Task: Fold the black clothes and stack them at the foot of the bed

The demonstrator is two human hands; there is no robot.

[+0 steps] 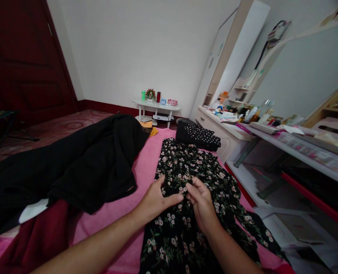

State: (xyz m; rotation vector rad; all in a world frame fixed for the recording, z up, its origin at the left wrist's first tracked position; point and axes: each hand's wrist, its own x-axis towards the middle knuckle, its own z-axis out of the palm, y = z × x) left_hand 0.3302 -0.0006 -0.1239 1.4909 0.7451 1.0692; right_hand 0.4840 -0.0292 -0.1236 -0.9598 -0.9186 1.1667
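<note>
A black floral dress (171, 232), printed with small pale pink flowers and green leaves, lies spread lengthwise on the pink bed cover (146, 171). Near its middle, my right hand (201, 203) pinches a bit of the fabric between thumb and fingertips. Just to the left, my left hand (157, 198) has its thumb stretched over the cloth, while its other fingers are mostly hidden behind a fold. The two hands are close together but apart. A narrower floral piece (261, 228) reaches out to the lower right.
Black clothing (100, 160) is heaped on the left, above a dark red cloth (46, 236). Folded black dotted clothes (199, 135) sit beyond the dress. Along the right stand a cluttered dresser (228, 129) and a desk (297, 140). A small white table (157, 106) is by the wall.
</note>
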